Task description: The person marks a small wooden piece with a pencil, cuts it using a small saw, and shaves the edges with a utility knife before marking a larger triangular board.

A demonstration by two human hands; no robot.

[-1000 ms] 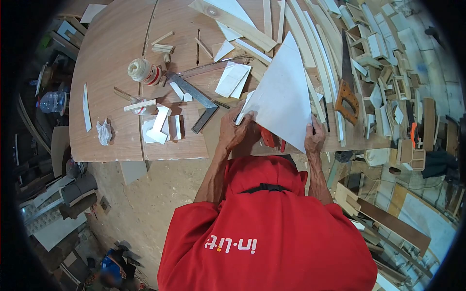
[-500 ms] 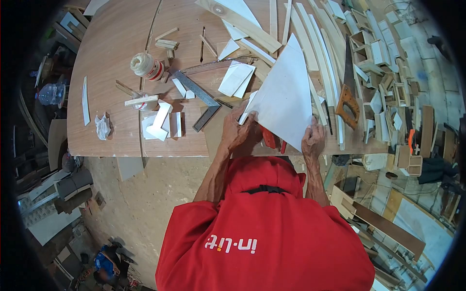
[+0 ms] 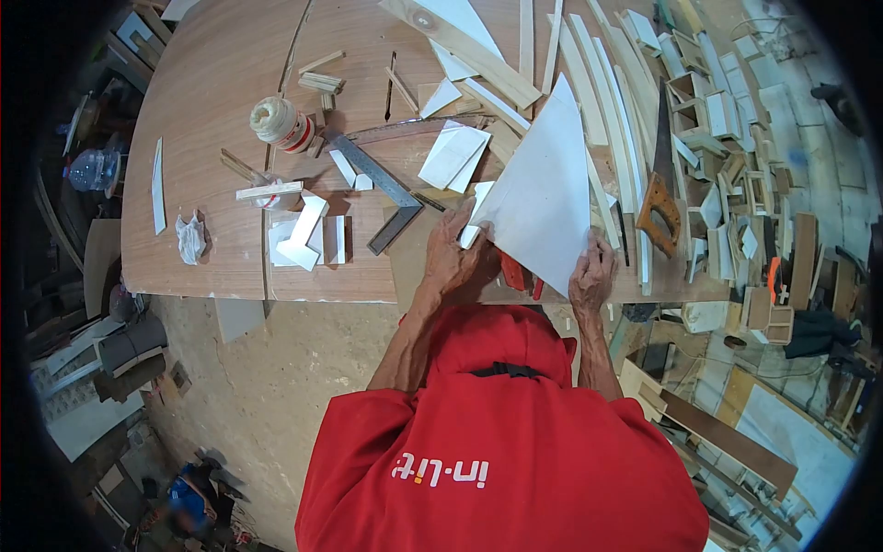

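A large white triangular panel (image 3: 543,189) is held over the table's near edge, its point toward the far side. My left hand (image 3: 451,248) is closed at its left corner, beside a small white piece (image 3: 475,219) along that edge. On the right edge, my right hand (image 3: 591,270) grips the panel with fingers curled round it. Below the panel a red tool (image 3: 513,272) shows in part; its kind is hidden. Left of my left hand lies a metal try square (image 3: 382,189), near two white offcuts (image 3: 454,155).
On the wooden table (image 3: 202,55) stand an open glue jar (image 3: 280,124), small white blocks (image 3: 303,235) and crumpled tissue (image 3: 190,239). Long wood strips (image 3: 589,101) and a handsaw (image 3: 659,212) lie right. Wooden boxes (image 3: 722,110) crowd the right side. Another person (image 3: 189,497) is at lower left.
The view has shifted slightly. Both hands keep their hold on the panel, which has barely turned; its lower edge sits a little lower.
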